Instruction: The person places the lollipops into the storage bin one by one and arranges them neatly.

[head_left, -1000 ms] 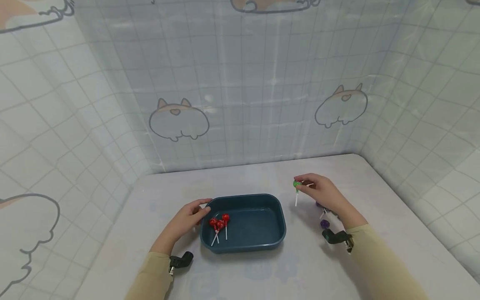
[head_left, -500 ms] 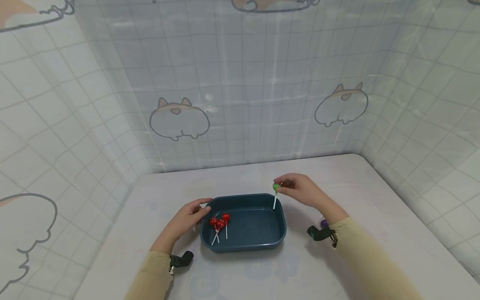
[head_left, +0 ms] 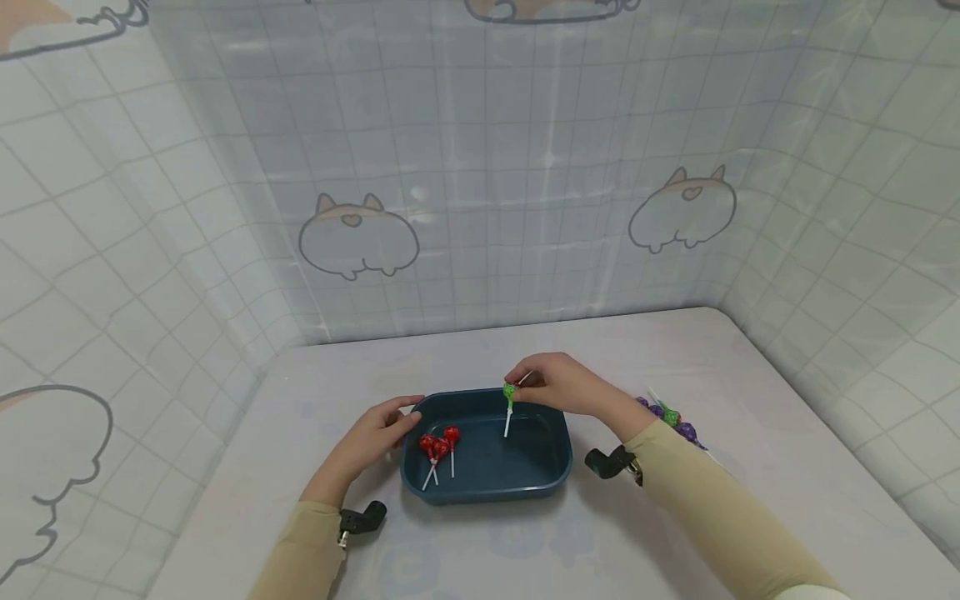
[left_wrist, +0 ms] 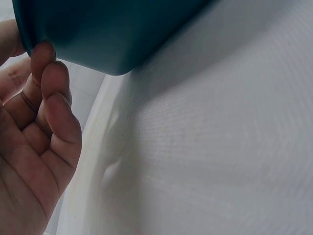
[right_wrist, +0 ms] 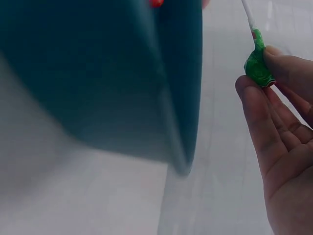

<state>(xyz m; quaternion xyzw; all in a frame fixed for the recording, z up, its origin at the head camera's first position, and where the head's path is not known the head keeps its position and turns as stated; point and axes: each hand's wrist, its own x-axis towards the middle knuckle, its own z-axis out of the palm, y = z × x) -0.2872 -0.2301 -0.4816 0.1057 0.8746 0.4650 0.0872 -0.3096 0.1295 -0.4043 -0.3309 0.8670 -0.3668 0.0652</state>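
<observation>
Head view high, facing forward-down; wrist views close, sharing tray (head_left: 491, 460).

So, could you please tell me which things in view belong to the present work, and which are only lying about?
In the work:
- green lollipop, held by the right hand
- tray, gripped at one end by the left hand
- red lollipops, inside it

Lying about:
- purple and green pile, unhandled, though possibly meant for this work

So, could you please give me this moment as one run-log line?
left hand: holds tray | right hand: pinches green lollipop above tray | in tray: red lollipops
</observation>
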